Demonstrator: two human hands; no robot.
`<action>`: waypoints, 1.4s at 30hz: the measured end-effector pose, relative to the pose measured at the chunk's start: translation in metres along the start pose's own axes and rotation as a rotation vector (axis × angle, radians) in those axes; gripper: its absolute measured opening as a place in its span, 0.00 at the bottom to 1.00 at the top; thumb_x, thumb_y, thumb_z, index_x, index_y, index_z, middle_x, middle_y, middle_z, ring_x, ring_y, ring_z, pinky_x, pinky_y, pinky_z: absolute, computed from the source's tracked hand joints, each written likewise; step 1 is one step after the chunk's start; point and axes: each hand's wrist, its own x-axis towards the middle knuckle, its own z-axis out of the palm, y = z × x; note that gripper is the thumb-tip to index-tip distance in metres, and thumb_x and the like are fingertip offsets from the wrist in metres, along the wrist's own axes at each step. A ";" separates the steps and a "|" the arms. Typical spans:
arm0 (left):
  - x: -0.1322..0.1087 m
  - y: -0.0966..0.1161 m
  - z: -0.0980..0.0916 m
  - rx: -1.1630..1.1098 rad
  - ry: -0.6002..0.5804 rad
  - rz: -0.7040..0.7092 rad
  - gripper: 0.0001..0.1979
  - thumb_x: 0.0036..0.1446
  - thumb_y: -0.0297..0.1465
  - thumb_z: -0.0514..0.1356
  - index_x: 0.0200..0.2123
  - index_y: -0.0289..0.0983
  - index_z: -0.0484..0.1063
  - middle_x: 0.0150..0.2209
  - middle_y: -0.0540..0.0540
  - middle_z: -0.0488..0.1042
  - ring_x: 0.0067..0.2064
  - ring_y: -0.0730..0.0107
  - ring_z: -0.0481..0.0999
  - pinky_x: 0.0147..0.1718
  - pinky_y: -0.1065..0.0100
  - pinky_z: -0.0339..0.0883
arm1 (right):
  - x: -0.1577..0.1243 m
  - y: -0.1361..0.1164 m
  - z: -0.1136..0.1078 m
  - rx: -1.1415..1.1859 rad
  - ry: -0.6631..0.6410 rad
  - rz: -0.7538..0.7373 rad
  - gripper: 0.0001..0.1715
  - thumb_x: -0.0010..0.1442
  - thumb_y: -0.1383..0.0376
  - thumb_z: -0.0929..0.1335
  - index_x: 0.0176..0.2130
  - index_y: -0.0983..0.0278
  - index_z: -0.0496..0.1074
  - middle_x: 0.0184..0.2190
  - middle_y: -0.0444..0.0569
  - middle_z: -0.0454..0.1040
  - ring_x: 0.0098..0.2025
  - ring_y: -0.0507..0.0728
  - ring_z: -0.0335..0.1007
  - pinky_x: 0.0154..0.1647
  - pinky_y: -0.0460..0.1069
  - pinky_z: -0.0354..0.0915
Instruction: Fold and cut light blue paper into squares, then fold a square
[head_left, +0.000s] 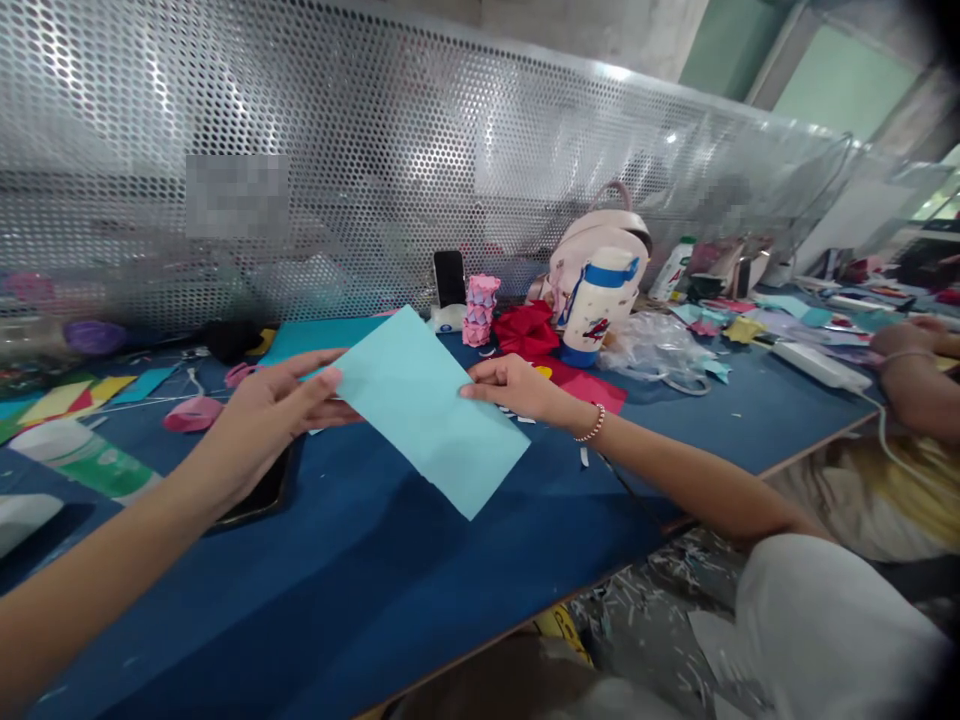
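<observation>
Head view: a light-blue rectangular sheet of paper (435,420) is held aslant over a dark-blue tabletop (360,600), one corner toward the far side and the opposite one toward the near table edge. The left hand (281,410) pinches its left edge, thumb on top and fingers behind. The right hand (514,385) grips the far right edge between thumb and bent fingers.

Between the paper's near corner and the near table edge lies a broad stretch of blue surface, the widest room for moving. A black phone (262,495) lies partly hidden beneath the left forearm, and a white-and-green tube (97,460) lies farther left, so that side is tighter. On the far side, a teal sheet (322,340) sits behind the left hand, and a pink-and-lilac folded-paper tower (480,312) stands beyond the paper. Just beyond the right hand are a flat red sheet (600,390) and an upright white bottle with blue bands (600,310). A perforated metal panel (337,150) bounds the far side. Well to the right, a white power strip (817,365) rests near the table edge, close to another person's arm (919,385).
</observation>
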 end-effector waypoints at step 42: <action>-0.032 -0.021 -0.028 0.286 0.187 0.271 0.06 0.48 0.37 0.76 0.21 0.52 0.86 0.30 0.52 0.88 0.31 0.64 0.86 0.31 0.67 0.84 | -0.063 -0.006 0.024 0.497 0.098 0.171 0.25 0.63 0.44 0.81 0.41 0.61 0.81 0.39 0.47 0.83 0.41 0.55 0.78 0.46 0.50 0.77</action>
